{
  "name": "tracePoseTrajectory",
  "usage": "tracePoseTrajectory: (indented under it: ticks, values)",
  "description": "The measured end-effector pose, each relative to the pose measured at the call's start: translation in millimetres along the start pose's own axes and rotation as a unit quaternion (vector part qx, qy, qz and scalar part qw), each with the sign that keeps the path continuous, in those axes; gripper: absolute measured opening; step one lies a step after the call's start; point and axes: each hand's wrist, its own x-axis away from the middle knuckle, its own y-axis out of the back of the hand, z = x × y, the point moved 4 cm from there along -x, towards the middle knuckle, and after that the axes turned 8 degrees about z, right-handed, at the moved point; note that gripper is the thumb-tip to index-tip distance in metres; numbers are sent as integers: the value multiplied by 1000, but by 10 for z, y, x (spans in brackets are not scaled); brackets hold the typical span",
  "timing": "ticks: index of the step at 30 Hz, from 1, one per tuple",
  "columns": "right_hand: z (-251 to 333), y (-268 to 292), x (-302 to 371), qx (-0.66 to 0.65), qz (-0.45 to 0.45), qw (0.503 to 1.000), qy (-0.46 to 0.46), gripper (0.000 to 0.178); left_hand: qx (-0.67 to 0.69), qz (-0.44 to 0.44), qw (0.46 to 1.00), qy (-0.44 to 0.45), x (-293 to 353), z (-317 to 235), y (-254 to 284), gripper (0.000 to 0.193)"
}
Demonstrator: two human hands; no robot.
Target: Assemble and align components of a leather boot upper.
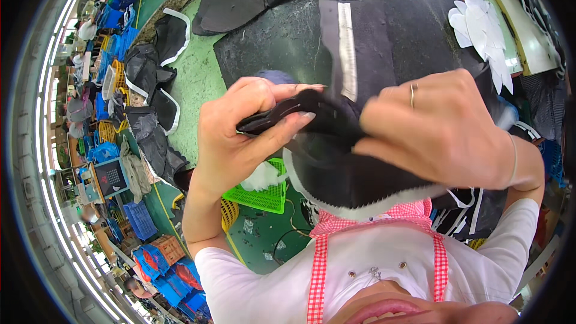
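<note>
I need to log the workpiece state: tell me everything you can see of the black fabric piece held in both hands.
The black fabric piece looks like soft, foam-like sheet with a pale, whitish edge along its lower curve. It is folded or bunched, held up over the green table, close to the person's chest. The left hand pinches its left end between thumb and fingers; the right hand, wearing a ring, covers its right part. Its full outline is hidden.

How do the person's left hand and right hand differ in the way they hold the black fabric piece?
The left hand pinches a folded edge of the black fabric piece between thumb and fingers, palm side showing; the right hand lies over the fabric, showing its back. The right hand wears a ring and a thin wristband; the left hand shows neither. Both grip the same piece, raised above the green table.
</note>
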Motion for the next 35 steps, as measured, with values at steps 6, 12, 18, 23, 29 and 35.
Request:
tracePoseTrajectory:
  ticks: [6,12,18,23,29,35]
  values:
    - [-124,181,-251,-48,-69,993,79,11,60,34,998,-15,-5,-130,69,34]
    - [-300,51,-237,-65,-25,986,152,21,94,23,995,-9,61,-26,84,37]
    - [-365,-67,-97,-148,-50,986,59,34,218,-6,976,7,175,119,37,37]
    - [-307,-116,-55,-130,-27,990,53,31,295,-7,954,47,196,88,36,28]
    - [-326,-211,-32,-118,-17,992,29,30,-45,197,979,16,-191,-192,-138,35]
    - [-514,-43,121,-105,107,989,2,36,73,237,958,142,-95,-5,-142,22]
